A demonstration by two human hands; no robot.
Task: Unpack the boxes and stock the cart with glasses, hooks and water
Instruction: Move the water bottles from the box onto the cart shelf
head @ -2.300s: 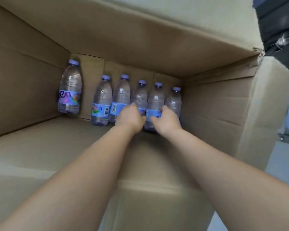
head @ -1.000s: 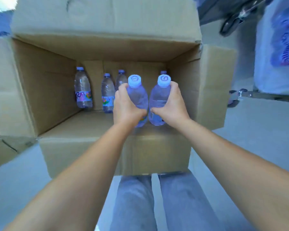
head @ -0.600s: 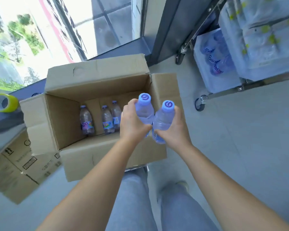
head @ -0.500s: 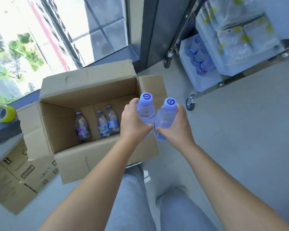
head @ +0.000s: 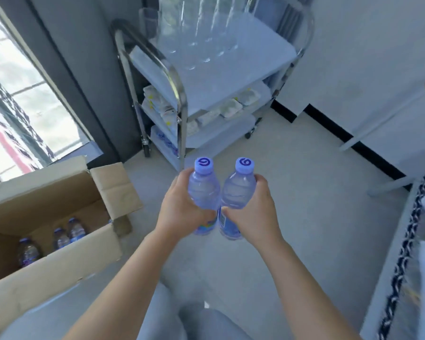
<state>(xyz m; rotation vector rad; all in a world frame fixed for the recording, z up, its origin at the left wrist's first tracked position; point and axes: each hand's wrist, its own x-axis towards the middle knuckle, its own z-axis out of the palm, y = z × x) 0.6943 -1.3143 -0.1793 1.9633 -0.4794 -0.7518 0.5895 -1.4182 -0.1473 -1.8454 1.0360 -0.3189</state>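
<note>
Two water bottles (head: pixel 215 202), upright and touching side by side, one in each hand: my left hand (head: pixel 182 212) and right hand (head: pixel 254 212) both wrapped around the bodies. They've come out of the cardboard box (head: pixel 49 231), now down-left with three left inside. I've turned toward the cart (head: pixel 182 99): glasses on top, packs mid-shelf, water on the bottom. Pale floor, window left.

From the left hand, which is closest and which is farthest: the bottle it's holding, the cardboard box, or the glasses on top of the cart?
1. The left-hand bottle: gripped in the left hand itself.
2. The cardboard box: on the floor, off to the left.
3. The glasses: up ahead on the cart's top shelf, farthest.
</note>
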